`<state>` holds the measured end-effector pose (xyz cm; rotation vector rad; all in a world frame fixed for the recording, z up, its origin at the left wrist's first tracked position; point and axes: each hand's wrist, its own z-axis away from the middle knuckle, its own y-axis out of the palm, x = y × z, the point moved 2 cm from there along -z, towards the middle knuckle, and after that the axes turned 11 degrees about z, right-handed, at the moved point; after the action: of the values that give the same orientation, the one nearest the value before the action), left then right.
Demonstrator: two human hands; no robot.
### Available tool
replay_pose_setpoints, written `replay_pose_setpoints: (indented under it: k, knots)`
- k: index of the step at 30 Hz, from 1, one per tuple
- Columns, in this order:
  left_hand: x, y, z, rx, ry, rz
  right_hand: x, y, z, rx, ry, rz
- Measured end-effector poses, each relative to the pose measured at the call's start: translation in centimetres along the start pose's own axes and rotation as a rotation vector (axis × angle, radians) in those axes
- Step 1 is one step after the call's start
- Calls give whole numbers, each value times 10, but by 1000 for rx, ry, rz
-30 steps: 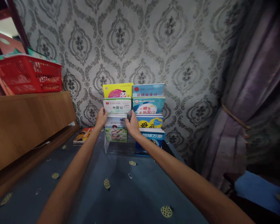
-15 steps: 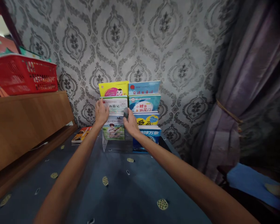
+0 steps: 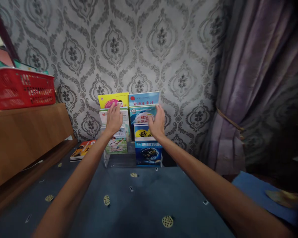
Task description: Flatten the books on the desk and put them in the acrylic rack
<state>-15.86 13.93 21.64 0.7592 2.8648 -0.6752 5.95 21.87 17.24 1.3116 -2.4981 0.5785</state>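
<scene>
A clear stepped book rack [image 3: 105,160] holds picture books in two columns. My left hand [image 3: 115,119] is at the left column, fingers stretched out and apart over the top of a white-and-green book [image 3: 125,119]. Behind it stands a yellow book [image 3: 104,99], and below it a book with a child on the cover [image 3: 119,145]. Over the right edge of a teal book [image 3: 135,116] is my right hand [image 3: 158,122], its thumb spread from the fingers in front of the cover. A light blue book [image 3: 149,97] stands behind, with a yellow-and-blue book [image 3: 140,133] and a dark blue book [image 3: 149,154] lower down.
Several books lie stacked [image 3: 83,149] left of the rack on the dark blue patterned cloth [image 3: 129,205]. A red basket [image 3: 22,86] sits on the wooden headboard [image 3: 29,138]. At right hang a tied purple curtain [image 3: 234,99] and a blue cloth [image 3: 253,195].
My right hand has left the middle gap and moved right to the teal book's edge. My left hand has shifted right across the white-and-green book. The view has turned slightly.
</scene>
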Motion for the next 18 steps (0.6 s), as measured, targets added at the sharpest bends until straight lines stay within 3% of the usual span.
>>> replay_pose_setpoints:
  k: [8,18]
  knots:
    - [-6,30,-27,112,-52,-3,-41,1,-26,86,200,-38]
    - [-11,44,-35,143,-65,-24,-44,6,-27,90,186,-36]
